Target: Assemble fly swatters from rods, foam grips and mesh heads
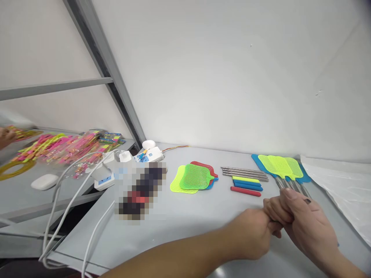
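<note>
Through the head view I have both hands at lower right, knuckles touching over the grey table. The left hand is closed in a fist, the right hand curled shut beside it; I can't tell what either clamps, though a small dark tip shows at the right hand. Just beyond lie the assembled swatters, yellow and blue heads overlapping, metal shafts running behind my right hand. Clear plastic sheeting covers the right edge.

Across the tabletop, right of centre, I see coloured grips in yellow, blue and red, with bare metal rods behind them. Loose swatter heads overlap mid-frame. Left of those is a pixelated patch, then power strips and white cables.

Farther off, at left, another table holds bright packets and a yellow coil; another person's hand enters there. A grey metal frame stands against the pale wall.
</note>
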### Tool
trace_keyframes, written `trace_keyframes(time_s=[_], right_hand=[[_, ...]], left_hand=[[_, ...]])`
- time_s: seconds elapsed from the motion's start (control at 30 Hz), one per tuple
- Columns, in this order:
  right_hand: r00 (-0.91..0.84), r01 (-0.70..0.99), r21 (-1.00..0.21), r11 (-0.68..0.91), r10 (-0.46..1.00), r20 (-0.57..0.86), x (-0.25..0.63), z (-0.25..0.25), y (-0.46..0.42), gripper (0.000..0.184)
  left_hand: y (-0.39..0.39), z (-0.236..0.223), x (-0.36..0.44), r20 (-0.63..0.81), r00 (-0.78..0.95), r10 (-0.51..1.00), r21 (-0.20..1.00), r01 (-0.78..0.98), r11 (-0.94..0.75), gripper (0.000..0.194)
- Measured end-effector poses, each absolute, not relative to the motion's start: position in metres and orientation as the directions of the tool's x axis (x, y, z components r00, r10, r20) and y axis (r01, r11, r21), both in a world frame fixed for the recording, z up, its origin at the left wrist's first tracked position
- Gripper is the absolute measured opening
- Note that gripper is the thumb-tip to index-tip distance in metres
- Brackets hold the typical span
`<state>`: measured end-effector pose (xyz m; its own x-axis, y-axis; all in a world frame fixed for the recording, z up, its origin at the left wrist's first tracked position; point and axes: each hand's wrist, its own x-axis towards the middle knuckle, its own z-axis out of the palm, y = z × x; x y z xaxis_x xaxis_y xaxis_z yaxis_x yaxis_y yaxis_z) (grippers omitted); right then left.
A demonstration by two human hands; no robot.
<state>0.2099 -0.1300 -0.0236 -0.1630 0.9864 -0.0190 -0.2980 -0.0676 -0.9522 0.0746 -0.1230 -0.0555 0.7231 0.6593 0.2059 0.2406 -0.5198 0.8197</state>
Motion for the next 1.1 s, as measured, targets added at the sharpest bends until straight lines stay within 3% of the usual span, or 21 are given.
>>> trace_keyframes(time_s=[0.3, 0.5, 0.73, 0.87, 0.93, 0.97, 1.03, 1.1], right_hand=[[-0.183, -0.284, -0.957, -0.050, 0.983, 0.003, 0.213, -0.029, -0.129, 0.049], [-0.214, -0.213, -0.977, -0.020, 0.976, 0.027, 0.207, -0.024, -0.126, 0.047], [-0.387, -0.006, -0.996, 0.094, 0.918, 0.088, 0.209, 0.002, -0.125, 0.040], [-0.440, -0.023, -0.985, 0.173, 0.883, 0.165, 0.202, 0.030, -0.095, 0.063], [-0.430, -0.053, -0.980, 0.190, 0.882, 0.194, 0.189, 0.036, -0.073, 0.065], [-0.424, -0.018, -0.977, 0.214, 0.883, 0.201, 0.181, 0.036, -0.063, 0.060], [-0.490, 0.231, -0.919, 0.318, 0.854, 0.173, 0.160, 0.033, -0.049, 0.048], [-0.651, 0.432, -0.763, 0.480, 0.752, 0.104, 0.137, 0.026, -0.042, 0.050]], left_hand=[[-0.123, -0.053, 0.074, 0.190, 0.730, 0.657, 0.818, 0.252, -0.517, 0.022], [-0.127, -0.047, 0.071, 0.116, 0.670, 0.733, 0.917, 0.211, -0.338, 0.032], [-0.134, -0.046, 0.070, 0.094, 0.564, 0.820, 0.969, 0.136, -0.204, 0.025], [-0.135, -0.054, 0.068, 0.054, 0.441, 0.896, 0.996, 0.043, -0.081, 0.027], [-0.135, -0.057, 0.068, 0.044, 0.426, 0.904, 0.999, -0.039, -0.031, 0.030], [-0.135, -0.059, 0.068, 0.040, 0.431, 0.901, 0.997, -0.074, -0.009, 0.032], [-0.135, -0.059, 0.067, 0.028, 0.435, 0.900, 0.993, -0.119, 0.027, 0.038], [-0.136, -0.058, 0.067, 0.022, 0.425, 0.905, 0.989, -0.143, 0.042, 0.041]])
